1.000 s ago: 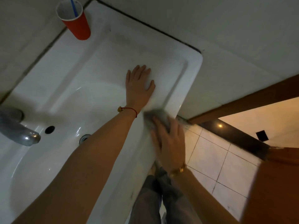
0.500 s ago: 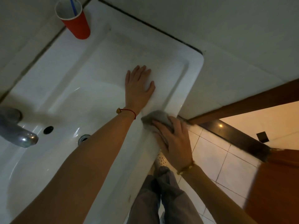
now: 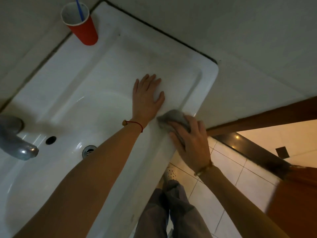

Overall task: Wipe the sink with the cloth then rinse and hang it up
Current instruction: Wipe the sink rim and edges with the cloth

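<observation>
**Inspector:** Change since the earlier view: the right hand (image 3: 192, 143) has carried the cloth (image 3: 173, 119) up the sink's front edge toward its right front corner. The left hand (image 3: 148, 98) has not shifted.

**Assistant:** State of the hands?

**Inspector:** The left hand lies flat on the ledge of the sink (image 3: 106, 69), right of the bowl, fingers straight and close together, thumb held out. It holds nothing and appears to serve as a brace. The right hand presses the grey cloth onto the front rim, fingers laid over it and slightly spread. Part of the cloth shows beyond the fingertips; the hand hides the rest.

**Assistant:** Other items?

**Inspector:** A red cup (image 3: 80, 23) with a blue stick in it stands at the back edge. The tap (image 3: 15, 140) is at the left, the drain (image 3: 88, 150) in the bowl below it.

**Assistant:** Step in hand?

**Inspector:** Wiping, in my judgement, and at the rim only. Rinsing and hanging are not begun.

**Assistant:** Next move?

**Inspector:** Probably round the right front corner, keeping firm downward pressure so the cloth does not slip off the curved edge. The ledge under the left hand will need that hand lifted.
</observation>
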`<state>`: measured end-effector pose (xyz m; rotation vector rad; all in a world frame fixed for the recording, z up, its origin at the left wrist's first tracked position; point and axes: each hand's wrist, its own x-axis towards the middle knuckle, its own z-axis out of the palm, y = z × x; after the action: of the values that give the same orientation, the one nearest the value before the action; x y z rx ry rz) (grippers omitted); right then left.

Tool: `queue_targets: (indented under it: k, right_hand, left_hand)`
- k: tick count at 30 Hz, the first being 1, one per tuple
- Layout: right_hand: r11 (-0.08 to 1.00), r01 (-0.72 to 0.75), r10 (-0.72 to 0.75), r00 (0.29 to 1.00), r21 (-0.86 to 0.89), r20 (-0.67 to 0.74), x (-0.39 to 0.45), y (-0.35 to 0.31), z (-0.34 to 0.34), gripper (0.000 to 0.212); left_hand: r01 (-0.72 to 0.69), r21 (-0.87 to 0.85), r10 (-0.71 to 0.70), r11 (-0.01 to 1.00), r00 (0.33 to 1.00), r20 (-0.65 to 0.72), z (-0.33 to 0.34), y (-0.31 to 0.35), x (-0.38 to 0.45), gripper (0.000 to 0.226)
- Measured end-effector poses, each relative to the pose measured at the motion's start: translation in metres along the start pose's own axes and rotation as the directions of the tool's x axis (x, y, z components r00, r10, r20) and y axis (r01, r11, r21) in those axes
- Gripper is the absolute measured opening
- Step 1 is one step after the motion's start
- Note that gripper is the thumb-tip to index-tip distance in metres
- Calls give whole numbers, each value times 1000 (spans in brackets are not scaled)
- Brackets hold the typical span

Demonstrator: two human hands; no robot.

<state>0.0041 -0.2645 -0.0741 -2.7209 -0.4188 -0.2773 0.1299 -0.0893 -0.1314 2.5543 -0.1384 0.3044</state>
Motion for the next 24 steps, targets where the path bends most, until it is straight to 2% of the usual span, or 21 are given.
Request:
queue_targets:
  k: [2, 3, 4, 7, 8, 10, 12, 14, 16, 18, 19, 21, 22, 23, 24]
  right_hand:
    - [989, 149, -148, 988, -18, 30, 5, 13, -6, 33]
    - [983, 178, -178, 984, -47, 2, 19, 26, -6, 30]
    - [986, 143, -148, 988, -80, -49, 40, 42, -5, 25]
    - [978, -184, 162, 966, -98, -200, 113, 85, -8, 29]
    - [966, -238, 212, 953, -103, -215, 123, 90, -5, 35]
    - [968, -230, 207, 958, -103, -197, 112, 76, -1, 31]
    - [989, -146, 140, 981, -31, -132, 71, 46, 2, 23]
    - [1000, 10, -9, 999, 25, -52, 22, 19, 3, 25]
    - [978, 209, -209, 978, 9, 17, 0, 15, 0, 29]
    - [937, 346, -346, 938, -54, 4, 22, 39, -5, 25]
    - [946, 310, -316, 947, -95, -51, 43, 57, -3, 24]
    - [994, 15, -33, 984, -104, -178, 98, 93, -5, 29]
    - [985, -142, 118, 969, -100, -218, 119, 104, -6, 34]
    - [970, -218, 188, 952, -104, -243, 127, 106, -2, 37]
    - [971, -217, 188, 953, -101, -239, 122, 98, 1, 37]
  left_hand:
    - [0, -1, 0, 1000, 1000, -6, 1, 0, 0, 46]
    - [-4, 7, 4, 1000, 1000, -6, 1, -1, 0, 46]
    - [-8, 16, 8, 1000, 1000, -3, 1, -1, 0, 46]
    - [-8, 17, 8, 1000, 1000, -9, 0, 0, -1, 46]
    - [-8, 18, 8, 1000, 1000, -11, 0, 0, -1, 46]
    - [0, 21, 0, 1000, 1000, -4, -1, 0, 0, 47]
    - [6, 26, -6, 1000, 1000, 4, -1, 1, 0, 47]
    - [8, 25, -8, 1000, 1000, -2, -1, 2, 0, 47]
    - [7, 19, -7, 1000, 1000, -13, -1, 2, 0, 46]
    - [1, 30, 0, 1000, 1000, -17, -1, 3, 0, 46]
    - [-3, 32, 3, 999, 1000, -15, -1, 3, 0, 46]
    - [-3, 28, 3, 1000, 1000, -18, -1, 3, 0, 46]
    - [-2, 25, 3, 1000, 1000, -22, -2, 4, 0, 45]
    - [-1, 21, 2, 1000, 1000, -22, -3, 5, 0, 45]
    - [0, 21, 1, 1000, 1000, -20, -3, 5, 1, 45]
